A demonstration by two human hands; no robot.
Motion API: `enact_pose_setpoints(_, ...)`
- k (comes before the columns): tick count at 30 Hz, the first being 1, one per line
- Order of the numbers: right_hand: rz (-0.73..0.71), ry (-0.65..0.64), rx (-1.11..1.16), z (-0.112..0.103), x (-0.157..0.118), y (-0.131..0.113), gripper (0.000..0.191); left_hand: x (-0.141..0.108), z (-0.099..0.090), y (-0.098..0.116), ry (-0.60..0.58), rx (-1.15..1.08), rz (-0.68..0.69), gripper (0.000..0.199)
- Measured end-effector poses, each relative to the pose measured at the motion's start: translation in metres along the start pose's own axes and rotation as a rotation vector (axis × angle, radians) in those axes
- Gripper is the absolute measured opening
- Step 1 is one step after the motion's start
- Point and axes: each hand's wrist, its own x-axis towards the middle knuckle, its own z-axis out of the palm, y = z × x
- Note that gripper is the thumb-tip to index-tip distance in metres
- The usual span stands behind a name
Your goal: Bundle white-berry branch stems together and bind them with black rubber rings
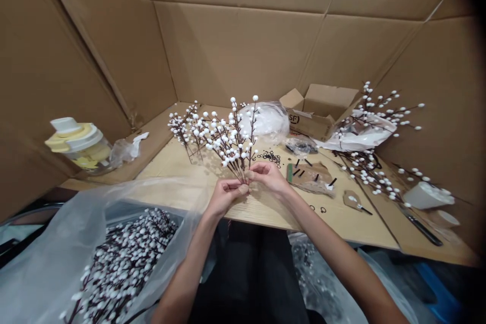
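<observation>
A bunch of white berry stems (231,144) stands fanned out over the front of the table, its brown stalks drawn together at the bottom. My left hand (227,196) pinches those stalk ends. Close beside it, my right hand (268,176) has thumb and fingers closed on a stem at the right side of the same bunch. More berry stems (184,129) lie behind the bunch to the left. Small black rings (270,157) are heaped just beyond my right hand, and a couple of loose rings (323,209) lie nearer the table edge.
An open plastic bag (49,248) full of berry stems sits at lower left. On the table (170,167) are a cardboard piece (309,178) with black strips, an open carton (311,124) and a black-handled knife (423,228). A lidded jug (81,144) stands left; cardboard walls surround the back.
</observation>
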Motion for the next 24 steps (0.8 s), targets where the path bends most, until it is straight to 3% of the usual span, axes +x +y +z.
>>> enact_pose_setpoints(11, -0.202, 0.153, -0.214, 0.012, -0.005, 0.010, 0.037, 0.002, -0.004, -0.004, 0.020, -0.039, -0.020, 0.035)
enact_pose_setpoints(24, -0.253, 0.140, -0.311, 0.017, -0.010, 0.031, 0.033, 0.000, -0.004, -0.005, -0.039, -0.012, 0.019, 0.027)
